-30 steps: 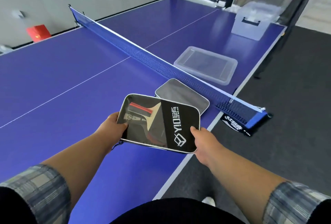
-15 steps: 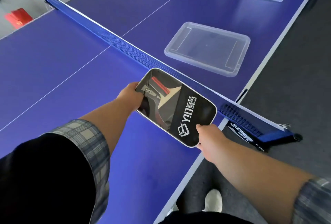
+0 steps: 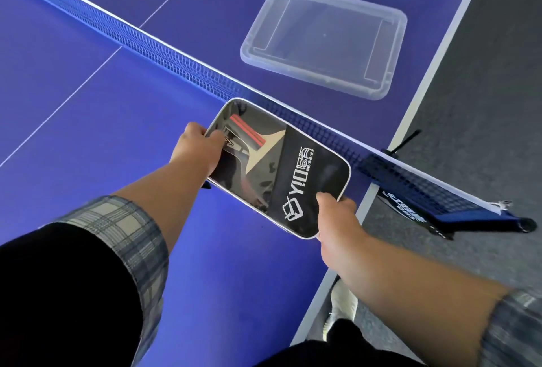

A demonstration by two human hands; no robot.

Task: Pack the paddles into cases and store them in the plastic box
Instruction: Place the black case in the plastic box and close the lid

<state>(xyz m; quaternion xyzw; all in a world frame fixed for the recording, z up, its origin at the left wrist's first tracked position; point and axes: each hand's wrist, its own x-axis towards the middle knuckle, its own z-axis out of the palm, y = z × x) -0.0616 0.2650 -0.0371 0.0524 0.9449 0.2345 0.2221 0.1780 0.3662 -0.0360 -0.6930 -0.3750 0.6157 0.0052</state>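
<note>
**Paddle case, loaded, held level near the net**

Paddle case (image 3: 278, 167): black, rounded corners, pale edging, white logo, and a glossy clear window over one half. A paddle (image 3: 258, 144) shows through the window, its red-striped handle pointing to the far-left corner. Whether the zip is fully closed cannot be told.

Location: in the air over the near half of the table (image 3: 88, 132), just short of the net (image 3: 176, 64) and close to the right edge.

Hold: the left hand (image 3: 199, 149) grips the far-left corner, thumb on the window. The right hand (image 3: 337, 214) pinches the near-right corner, thumb on top. Gripping opposite corners keeps the case flat, which probably suits carrying it forward.

Surroundings: a clear plastic tray (image 3: 311, 75) lies on the far half; whether it is the box or its lid cannot be told. The net clamp (image 3: 440, 205) overhangs the table side, and a shoe (image 3: 343, 305) stands on the grey floor (image 3: 484, 103).

Obstruction: the net stands between case and tray, so the case would have to pass over it.
</note>
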